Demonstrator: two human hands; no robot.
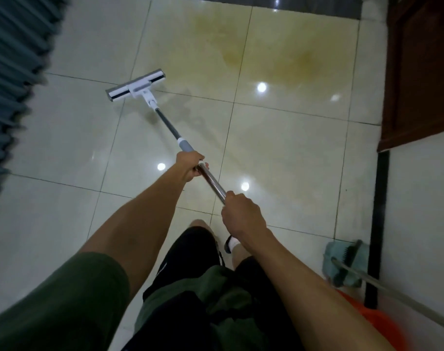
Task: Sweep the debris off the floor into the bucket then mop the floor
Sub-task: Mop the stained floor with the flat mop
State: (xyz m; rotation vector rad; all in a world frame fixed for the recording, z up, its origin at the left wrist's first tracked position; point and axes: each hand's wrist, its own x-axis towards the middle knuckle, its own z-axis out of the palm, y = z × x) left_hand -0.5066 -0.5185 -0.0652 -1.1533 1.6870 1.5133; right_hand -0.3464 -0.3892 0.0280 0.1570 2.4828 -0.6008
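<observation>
Green sleeves and black shorts (190, 249) lowest in view, nearest the camera. Both hands grip the mop pole (213, 182): left hand (189, 165) wrapped round it just below the grey collar, right hand (241, 214) closed round the upper end of the chrome section. Hands near each other, bare chrome showing between them. Pole slants away up-left to the mop head (136, 86), flat on the floor (279, 148), white and grey with a dark strip. A small mark on the white neck, too small to read. No other writing or brand legible. Floor is glossy pale tile with dark grout lines and bright light reflections. Yellow-brown stain (279, 51) spreads over the tiles to the right of the head and beyond it, apart from it. Bucket (375, 320), orange, at lower right edge. A teal dustpan (347, 262) and a broom (393, 292) handle stand beside it by the wall. Brown door (423, 72) upper right. Grey-blue pleated curtain (10, 84) along left edge, blurred.
</observation>
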